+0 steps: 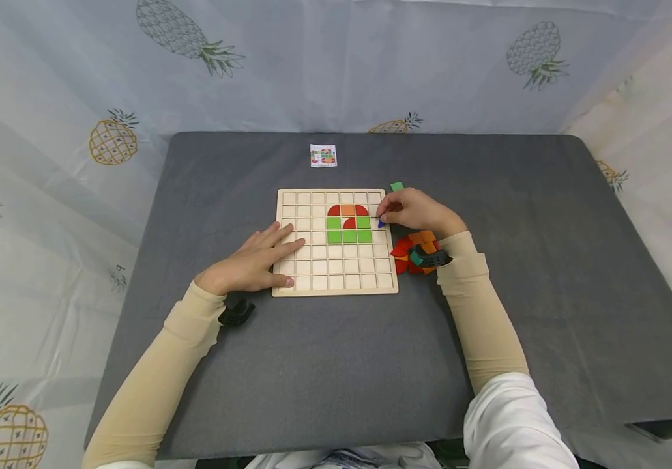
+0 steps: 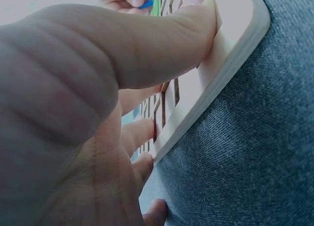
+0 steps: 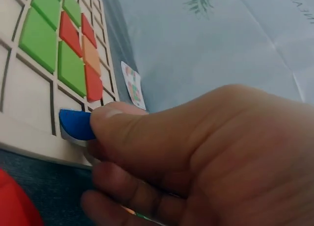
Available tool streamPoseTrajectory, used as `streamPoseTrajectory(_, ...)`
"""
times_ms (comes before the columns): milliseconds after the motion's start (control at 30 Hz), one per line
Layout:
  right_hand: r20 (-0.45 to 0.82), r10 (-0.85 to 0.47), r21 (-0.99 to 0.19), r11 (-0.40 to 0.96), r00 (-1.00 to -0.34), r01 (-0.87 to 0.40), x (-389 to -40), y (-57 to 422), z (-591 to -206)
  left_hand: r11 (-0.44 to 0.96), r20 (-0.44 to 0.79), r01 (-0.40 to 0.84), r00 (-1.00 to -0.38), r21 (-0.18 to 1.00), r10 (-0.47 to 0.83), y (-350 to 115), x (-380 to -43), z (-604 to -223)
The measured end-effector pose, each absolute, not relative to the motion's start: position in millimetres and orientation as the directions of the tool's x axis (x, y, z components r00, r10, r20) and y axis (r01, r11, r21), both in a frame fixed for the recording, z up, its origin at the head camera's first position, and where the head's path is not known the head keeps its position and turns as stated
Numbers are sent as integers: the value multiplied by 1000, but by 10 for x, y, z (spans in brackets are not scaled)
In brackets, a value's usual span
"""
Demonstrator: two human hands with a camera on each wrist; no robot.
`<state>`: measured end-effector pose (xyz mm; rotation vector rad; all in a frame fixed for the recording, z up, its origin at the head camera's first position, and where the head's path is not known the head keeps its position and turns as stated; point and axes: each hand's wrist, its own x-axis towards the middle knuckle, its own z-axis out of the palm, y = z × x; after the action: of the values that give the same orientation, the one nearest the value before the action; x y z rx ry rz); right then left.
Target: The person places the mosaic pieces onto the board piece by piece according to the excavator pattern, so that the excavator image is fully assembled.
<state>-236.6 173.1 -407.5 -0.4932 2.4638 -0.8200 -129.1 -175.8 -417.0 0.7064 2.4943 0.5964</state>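
A wooden grid board lies on the table. Across its left edge rests my left hand, fingers spread, with the thumb on the near left corner. Between thumb and fingers, my right hand pinches a small blue tile with a curved edge. That tile is over a cell of the rightmost column, slightly tilted; whether it touches the board I cannot tell. In the grid sit several green square tiles, an orange square tile and curved-edge red tiles, one enclosed by the green ones.
A loose pile of red and orange tiles lies right of the board, partly under my right wrist. Near the board's far right corner is a green tile. Beyond the board lies a small pattern card. A grey cloth covers the table.
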Motion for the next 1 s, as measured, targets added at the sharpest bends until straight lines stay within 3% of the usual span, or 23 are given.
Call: streamPoseTrajectory(1000, -347, -456, -531, 816, -819, -229, -2293, 1598, -4045, 769, -323, 361, -751, 528, 575, -1759, -1296, -4183)
